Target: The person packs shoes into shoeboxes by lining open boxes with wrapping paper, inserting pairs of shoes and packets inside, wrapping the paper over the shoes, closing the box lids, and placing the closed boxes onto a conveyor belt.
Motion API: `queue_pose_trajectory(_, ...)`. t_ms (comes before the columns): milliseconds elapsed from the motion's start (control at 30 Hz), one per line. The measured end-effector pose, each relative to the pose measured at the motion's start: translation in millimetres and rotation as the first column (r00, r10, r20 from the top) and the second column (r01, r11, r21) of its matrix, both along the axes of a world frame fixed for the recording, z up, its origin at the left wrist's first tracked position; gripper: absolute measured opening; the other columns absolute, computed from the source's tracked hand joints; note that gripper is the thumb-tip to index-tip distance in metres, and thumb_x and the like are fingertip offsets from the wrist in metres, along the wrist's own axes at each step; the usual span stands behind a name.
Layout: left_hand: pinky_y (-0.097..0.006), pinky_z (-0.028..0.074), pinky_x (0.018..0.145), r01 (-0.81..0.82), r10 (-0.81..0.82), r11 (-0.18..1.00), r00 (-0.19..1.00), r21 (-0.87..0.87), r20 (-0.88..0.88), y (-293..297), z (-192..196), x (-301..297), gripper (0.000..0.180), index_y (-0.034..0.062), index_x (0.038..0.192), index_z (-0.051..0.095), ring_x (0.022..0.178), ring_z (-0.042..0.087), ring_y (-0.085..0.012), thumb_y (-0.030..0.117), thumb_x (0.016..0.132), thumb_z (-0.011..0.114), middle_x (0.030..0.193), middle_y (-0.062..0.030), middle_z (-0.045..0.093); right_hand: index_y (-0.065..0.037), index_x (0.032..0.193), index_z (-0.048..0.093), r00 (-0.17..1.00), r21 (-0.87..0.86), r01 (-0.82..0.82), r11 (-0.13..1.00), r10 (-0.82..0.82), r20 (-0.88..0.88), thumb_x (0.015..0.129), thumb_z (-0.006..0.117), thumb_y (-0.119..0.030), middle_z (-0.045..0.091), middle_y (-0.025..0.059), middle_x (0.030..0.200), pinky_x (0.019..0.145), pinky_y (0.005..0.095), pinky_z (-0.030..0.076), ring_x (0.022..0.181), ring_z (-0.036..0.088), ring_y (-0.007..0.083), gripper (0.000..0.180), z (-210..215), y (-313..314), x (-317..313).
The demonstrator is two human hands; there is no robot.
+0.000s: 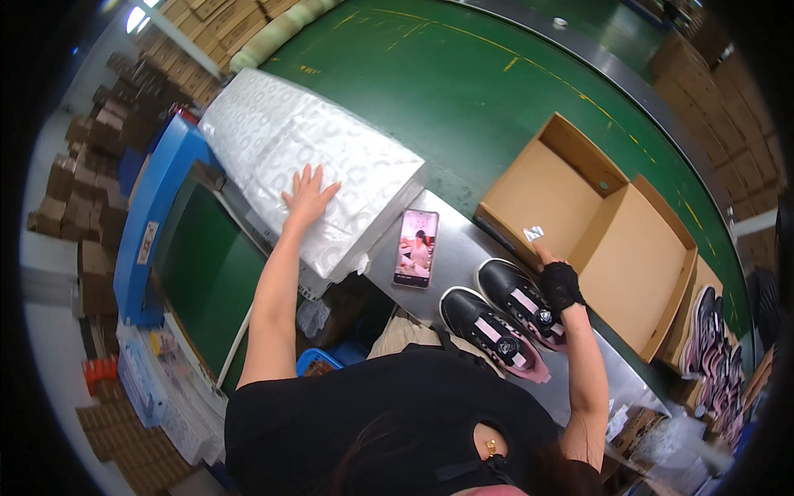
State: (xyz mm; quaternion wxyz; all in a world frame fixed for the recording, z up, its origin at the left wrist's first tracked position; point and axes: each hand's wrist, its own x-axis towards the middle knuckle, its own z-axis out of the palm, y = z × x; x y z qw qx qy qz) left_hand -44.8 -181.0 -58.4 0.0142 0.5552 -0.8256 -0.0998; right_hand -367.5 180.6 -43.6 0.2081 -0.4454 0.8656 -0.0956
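Note:
My left hand (308,195) lies flat with fingers spread on a stack of white patterned tissue paper (347,157). My right hand (556,279), in a black fingerless glove, pinches a small white packet (533,233) at the near edge of an open brown cardboard shoe box (546,190). Its lid (645,264) lies open to the right. A pair of black and pink shoes (506,318) lies on the metal table (455,248) just below that hand.
A phone (415,248) with a lit screen lies on the metal table between the paper and the shoes. A green conveyor belt (463,91) runs behind. More shoes (711,347) sit at the right. Stacked cardboard boxes (91,165) fill the left.

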Motion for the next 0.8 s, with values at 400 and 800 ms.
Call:
queue_pose_trajectory(400,-0.044,0.043,0.064,-0.212,-0.110,0.799,0.868,-0.563,-0.484,-47,126,-8,0.022,0.0013,0.080,0.049,0.072,0.054,-0.0403,0.021,0.086,0.039,0.076,-0.0204,0.058,-0.016,0.116,0.045,1.000,0.016,-0.022,1.000,0.022,0.000,0.079,0.048,-0.012,0.057,0.0187,0.098,0.075,0.0433,0.043,0.088,0.054,0.0368,0.038,-5,29,-5)
queue_pose_trajectory(800,-0.026,0.041,0.061,0.634,-0.321,0.738,0.028,-0.231,-0.947,178,249,-241,0.024,-0.0030,0.087,0.049,0.067,0.045,-0.0113,0.020,0.086,0.046,0.074,-0.0059,0.048,-0.002,0.122,0.035,0.791,-0.765,0.274,0.583,0.316,0.524,0.065,0.071,-0.013,0.052,0.0138,0.105,0.080,0.0323,0.041,0.098,0.050,0.0251,0.069,127,9,43)
